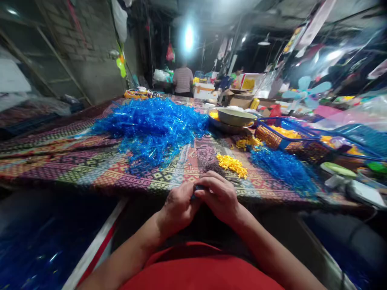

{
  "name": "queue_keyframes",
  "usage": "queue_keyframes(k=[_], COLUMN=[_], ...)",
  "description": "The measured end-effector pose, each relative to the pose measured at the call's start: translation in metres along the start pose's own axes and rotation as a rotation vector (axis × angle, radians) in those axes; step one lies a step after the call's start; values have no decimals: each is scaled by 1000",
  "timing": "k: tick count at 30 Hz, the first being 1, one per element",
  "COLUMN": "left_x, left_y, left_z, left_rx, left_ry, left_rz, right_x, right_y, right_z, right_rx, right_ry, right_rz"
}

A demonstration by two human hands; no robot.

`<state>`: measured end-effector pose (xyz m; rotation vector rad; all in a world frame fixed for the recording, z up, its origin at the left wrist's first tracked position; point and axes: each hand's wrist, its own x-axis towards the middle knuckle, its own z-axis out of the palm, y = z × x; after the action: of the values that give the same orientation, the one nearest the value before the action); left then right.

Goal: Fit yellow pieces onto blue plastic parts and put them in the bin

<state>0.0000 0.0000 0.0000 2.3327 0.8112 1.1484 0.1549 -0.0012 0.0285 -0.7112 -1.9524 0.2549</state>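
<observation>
So everything here is relative to the little yellow pile sitting loose on the cloth-covered bench. Just on the wearer's side of it and a bit left, the left hand and right hand meet at the bench edge. Both have their grip pinched in on a small blue piece, mostly hidden by the fingers, so can't tell its exact shape.

Containers: beyond the yellow pile there's a bottom bowl with yellow bits showing at its left side, and a top bowl sitting on it. Honestly can't make out what's in that top one. Beyond the pile and to its right is a blue mesh basket with loads of orange-yellow pieces inside, and further right, past that, another blue-rimmed basket with more yellow stuff in it.

Not in containers: a huge blue heap beyond and left of the pile, a smaller blue heap to its right, and some tiny dark bits just left of it.
</observation>
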Motion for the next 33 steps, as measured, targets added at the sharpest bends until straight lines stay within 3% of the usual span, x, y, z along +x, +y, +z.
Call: queue_keyframes(k=[3, 6, 8, 10, 14, 16, 20, 25, 28, 31, 33], left_x=[6, 5, 2, 0, 5, 11, 18, 19, 16, 10, 5], left_y=[-3, -7, -9, -9, -3, 1, 9, 7, -2, -12, -15], left_z=[-1, -9, -15, -20, -22, -24, -32, -38, -42, -42, -35], left_rx=[-14, -3, 57, 164, 373, 431, 505, 565, 517, 265, -65], left_ry=[-34, -150, -212, -255, -342, -354, -367, -444, -386, -131, 31], left_rz=[-105, -168, -183, -176, -46, 16, 35, 40, 33, -103, -284], right_x=[-3, -10, -14, -13, 3, 9, 7, -7, -14, -22, -28], right_y=[10, 26, 35, 38, 24, 17, 17, 29, 38, 46, 48], right_z=[3, -2, -10, -21, -40, -43, -45, -41, -41, -40, -35], right_rx=[96, 265, 318, 192, -315, -449, -529, -496, -480, -460, -384], right_ry=[90, 215, 202, 43, -440, -588, -543, -489, -490, -382, -256], right_rz=[212, 432, 489, 407, 43, -65, -143, -136, -115, -38, 40])
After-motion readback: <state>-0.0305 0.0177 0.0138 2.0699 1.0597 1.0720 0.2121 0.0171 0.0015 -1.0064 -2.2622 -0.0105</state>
